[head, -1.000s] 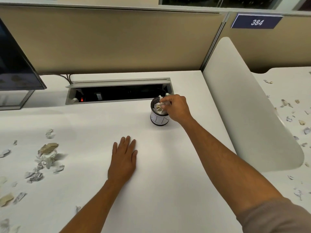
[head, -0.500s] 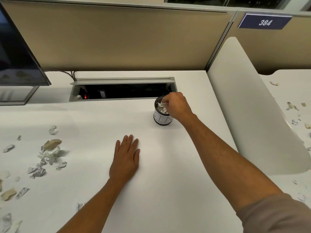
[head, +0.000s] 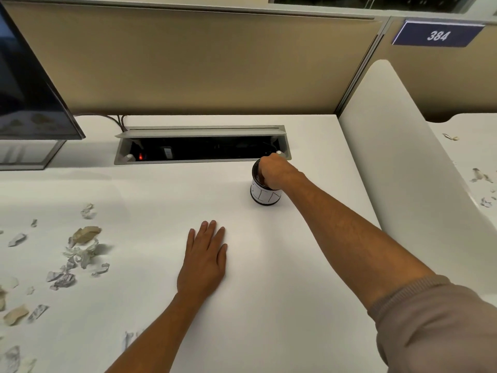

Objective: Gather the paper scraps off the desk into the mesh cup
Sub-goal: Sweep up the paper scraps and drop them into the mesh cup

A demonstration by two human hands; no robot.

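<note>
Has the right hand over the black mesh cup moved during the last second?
Yes. The right hand has sunk lower into the black mesh cup, fingers now inside its rim.

Dark monitor (head: 29, 84) at left; open cable tray (head: 201, 146), tan partition (head: 201, 63), sign "384" (head: 437, 35)

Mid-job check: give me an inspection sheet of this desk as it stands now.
Surface: white desk, bare at centre.
Job's things: mesh cup upright near the cable tray; paper scraps strewn at left.
Clutter: more scraps on neighbouring desk.
Hands: right hand bunched in the cup mouth, contents hidden; left hand flat, empty.
Cables: dark leads behind open cable tray.
Surroundings: monitor, beige partition, sign 384.
</note>
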